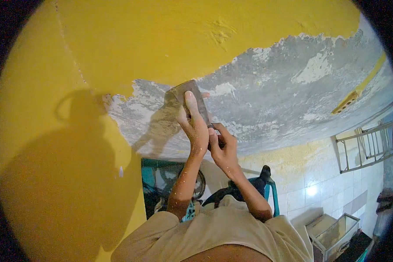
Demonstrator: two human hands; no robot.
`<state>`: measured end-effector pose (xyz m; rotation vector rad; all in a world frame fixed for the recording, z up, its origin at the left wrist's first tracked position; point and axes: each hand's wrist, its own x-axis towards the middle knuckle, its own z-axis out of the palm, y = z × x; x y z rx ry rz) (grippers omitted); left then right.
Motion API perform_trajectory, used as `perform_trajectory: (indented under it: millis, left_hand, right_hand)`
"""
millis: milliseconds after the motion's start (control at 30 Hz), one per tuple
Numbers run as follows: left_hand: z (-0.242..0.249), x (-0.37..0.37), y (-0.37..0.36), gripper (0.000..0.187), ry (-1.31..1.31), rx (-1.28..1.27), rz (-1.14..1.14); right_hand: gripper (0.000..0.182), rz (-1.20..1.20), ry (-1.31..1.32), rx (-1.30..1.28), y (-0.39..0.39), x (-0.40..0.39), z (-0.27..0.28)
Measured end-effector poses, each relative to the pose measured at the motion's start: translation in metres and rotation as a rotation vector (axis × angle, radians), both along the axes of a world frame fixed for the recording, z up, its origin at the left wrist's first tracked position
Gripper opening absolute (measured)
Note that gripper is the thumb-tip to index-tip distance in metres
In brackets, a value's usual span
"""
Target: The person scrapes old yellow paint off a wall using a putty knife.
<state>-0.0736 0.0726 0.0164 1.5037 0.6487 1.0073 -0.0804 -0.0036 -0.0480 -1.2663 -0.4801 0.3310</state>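
A scraper with a broad, dark, rectangular blade is held up against the wall at the lower border of the yellow paint. My left hand is closed around the blade, thumb flat on its near face and fingertips showing past the right side. Lower down, my right hand grips the handle end, which its fingers mostly hide. Bare grey plaster with whitish patches surrounds the blade. Pale dust and flakes speckle both forearms.
On the right a metal ladder-like frame leans by the tiled surface. A glass-sided box stands lower right. Below my arms are a wheel and a teal chair. A yellow strip remains on the plaster.
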Motion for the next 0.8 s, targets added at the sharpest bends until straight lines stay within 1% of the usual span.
perform_trajectory:
  millis: [33, 100, 167, 200, 267, 300, 367, 400, 467, 533, 567, 600, 633, 667, 733, 800]
  left_hand:
    - [-0.007, -0.003, -0.001, 0.049, 0.023, -0.015, 0.006]
    - [-0.003, 0.003, -0.001, 0.050, 0.026, -0.018, 0.005]
    - [0.004, 0.005, 0.001, 0.050, -0.018, 0.066, 0.054]
    - [0.006, 0.002, 0.000, 0.050, -0.008, 0.065, 0.060]
    - [0.010, 0.001, -0.002, 0.051, 0.017, -0.096, 0.011]
    - [-0.004, 0.004, 0.002, 0.051, -0.009, -0.010, 0.026]
    - [-0.009, 0.001, 0.000, 0.051, 0.009, 0.003, 0.024]
    - [-0.007, 0.002, -0.001, 0.050, 0.028, 0.017, 0.027]
    - [0.006, 0.000, -0.004, 0.049, 0.041, -0.047, -0.003]
    - [0.025, 0.009, -0.006, 0.051, -0.111, -0.083, 0.075]
    - [0.031, 0.008, -0.012, 0.051, -0.092, -0.095, 0.100]
    - [0.021, 0.006, -0.007, 0.051, -0.102, -0.083, 0.089]
    - [-0.002, 0.003, 0.002, 0.050, -0.058, -0.070, 0.066]
    - [-0.002, 0.001, 0.001, 0.050, -0.012, -0.062, 0.047]
    - [0.001, 0.001, 0.002, 0.050, -0.010, -0.020, 0.034]
    - [0.019, 0.001, -0.002, 0.049, -0.015, -0.125, 0.064]
  right_hand:
    - [0.016, -0.010, -0.014, -0.031, -0.003, -0.004, -0.005]
    - [0.016, -0.028, -0.048, -0.049, -0.002, 0.001, -0.002]
    - [0.016, -0.029, -0.023, -0.020, 0.002, 0.000, 0.005]
    - [0.016, -0.023, -0.014, -0.021, 0.002, 0.000, 0.004]
    - [0.016, 0.013, -0.038, -0.005, 0.000, 0.005, 0.004]
    - [0.016, 0.046, 0.002, -0.056, -0.004, 0.004, 0.000]
    - [0.016, 0.009, -0.017, -0.038, -0.006, -0.003, -0.004]
    - [0.015, -0.024, -0.035, -0.018, -0.005, -0.002, -0.003]
    - [0.015, -0.005, -0.026, -0.068, -0.003, 0.002, 0.002]
    - [0.019, 0.014, -0.167, -0.031, 0.000, 0.013, 0.020]
    - [0.019, 0.044, -0.090, -0.042, -0.005, 0.010, 0.031]
    - [0.019, 0.033, -0.100, -0.029, -0.006, 0.008, 0.027]
    - [0.019, 0.019, -0.107, -0.069, -0.009, 0.004, 0.017]
    - [0.019, 0.009, -0.110, -0.113, -0.009, 0.000, 0.013]
    - [0.019, -0.013, -0.104, -0.064, -0.004, 0.001, 0.010]
    - [0.019, 0.011, -0.098, -0.058, -0.005, 0.001, 0.026]
